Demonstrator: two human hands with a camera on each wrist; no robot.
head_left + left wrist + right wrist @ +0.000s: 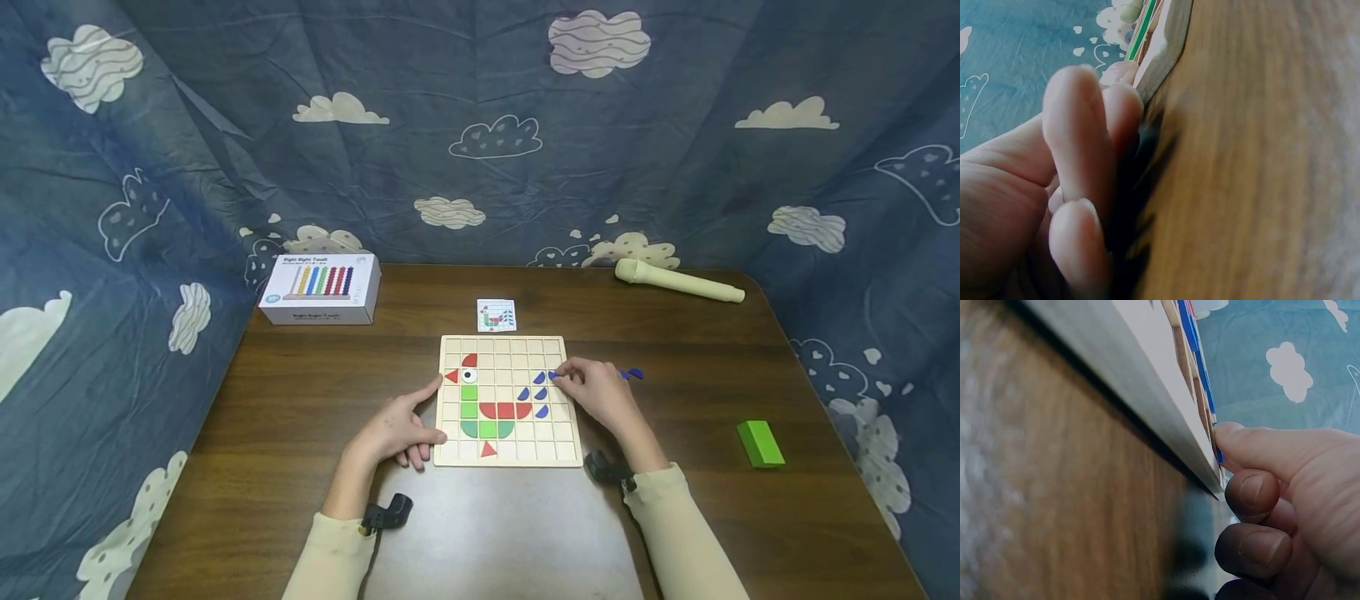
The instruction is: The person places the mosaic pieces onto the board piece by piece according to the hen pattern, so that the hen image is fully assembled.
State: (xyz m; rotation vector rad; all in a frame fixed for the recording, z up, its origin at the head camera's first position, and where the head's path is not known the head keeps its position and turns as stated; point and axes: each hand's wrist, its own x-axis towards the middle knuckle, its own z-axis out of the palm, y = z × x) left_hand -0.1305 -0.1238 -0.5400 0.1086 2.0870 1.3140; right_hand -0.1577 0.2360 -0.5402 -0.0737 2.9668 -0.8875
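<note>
A pale wooden grid board (557, 450) lies mid-table with a bird picture made of red, green and blue pieces. My left hand (429, 417) rests against the board's left edge with index finger and thumb stretched along it. In the left wrist view its fingers (1085, 181) press the board's side (1163, 47). My right hand (561, 380) pinches a small blue piece (553, 376) at the board's right side, beside three blue pieces set in the grid. The right wrist view shows the thumb (1254, 440) on that blue piece (1218, 454) at the board's rim (1141, 375).
Two loose blue pieces (635, 373) lie on the table right of the hand. A green block (760, 442) sits far right, a pattern card (496, 315) behind the board, a white box (320, 288) at back left, a cream cylinder (678, 282) at back right. Cloud-print cloth surrounds the table.
</note>
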